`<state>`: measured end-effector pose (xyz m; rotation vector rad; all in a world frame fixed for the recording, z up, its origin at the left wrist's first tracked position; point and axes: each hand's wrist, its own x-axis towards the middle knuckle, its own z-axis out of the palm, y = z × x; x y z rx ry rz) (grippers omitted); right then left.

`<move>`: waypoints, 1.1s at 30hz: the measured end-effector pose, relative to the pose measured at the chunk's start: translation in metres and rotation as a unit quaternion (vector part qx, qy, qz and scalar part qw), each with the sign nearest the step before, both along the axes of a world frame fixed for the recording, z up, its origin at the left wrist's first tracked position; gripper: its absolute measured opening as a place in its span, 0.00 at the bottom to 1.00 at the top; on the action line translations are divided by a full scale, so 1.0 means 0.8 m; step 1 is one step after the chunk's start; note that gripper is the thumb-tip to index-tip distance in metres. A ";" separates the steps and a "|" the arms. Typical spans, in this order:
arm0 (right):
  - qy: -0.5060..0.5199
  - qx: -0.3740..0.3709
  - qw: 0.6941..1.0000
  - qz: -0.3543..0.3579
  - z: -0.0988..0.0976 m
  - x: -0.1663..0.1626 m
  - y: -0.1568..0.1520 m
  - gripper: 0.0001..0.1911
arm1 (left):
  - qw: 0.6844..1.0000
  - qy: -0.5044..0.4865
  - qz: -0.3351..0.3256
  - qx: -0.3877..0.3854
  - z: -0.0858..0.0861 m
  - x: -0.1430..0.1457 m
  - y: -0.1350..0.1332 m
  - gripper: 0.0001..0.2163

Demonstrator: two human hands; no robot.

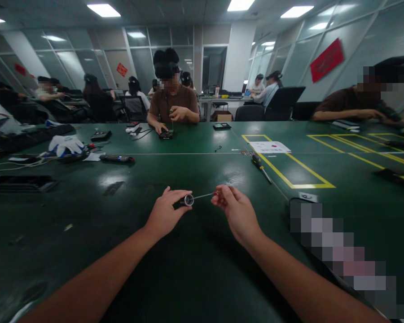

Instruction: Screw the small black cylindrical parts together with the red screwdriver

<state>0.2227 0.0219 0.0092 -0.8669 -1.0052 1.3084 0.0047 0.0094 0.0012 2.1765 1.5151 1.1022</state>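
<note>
Two bare hands meet low over a dark green table (202, 170) in the head view. The left hand (164, 214) pinches a small round metal part (189, 200) between thumb and fingertips, and the right hand (238, 214), at its 3 o'clock, pinches a thin tool (204, 195) whose tip touches that part. A screwdriver (261, 167) lies at 1 o'clock beside yellow tape lines (289, 167), white gloves (66, 144) lie at 10 o'clock, and another person (172, 101) sits at 12 o'clock.

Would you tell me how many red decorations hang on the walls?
3: large banner at right, diamond at the back, small sign far left. Others may be hidden.
</note>
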 end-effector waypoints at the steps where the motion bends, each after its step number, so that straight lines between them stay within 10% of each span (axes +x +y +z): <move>1: -0.026 0.018 0.999 -0.011 0.000 -0.001 -0.002 0.17 | 1.000 -0.001 0.003 -0.001 0.000 0.000 0.000 0.17; 21: -0.212 0.159 0.961 0.084 0.012 0.000 -0.027 0.18 | 1.000 0.010 -0.004 0.002 -0.004 -0.002 0.001 0.16; 33: -0.101 0.041 0.994 -0.023 -0.004 -0.006 -0.008 0.15 | 1.000 -0.002 -0.026 0.012 -0.013 -0.007 0.007 0.19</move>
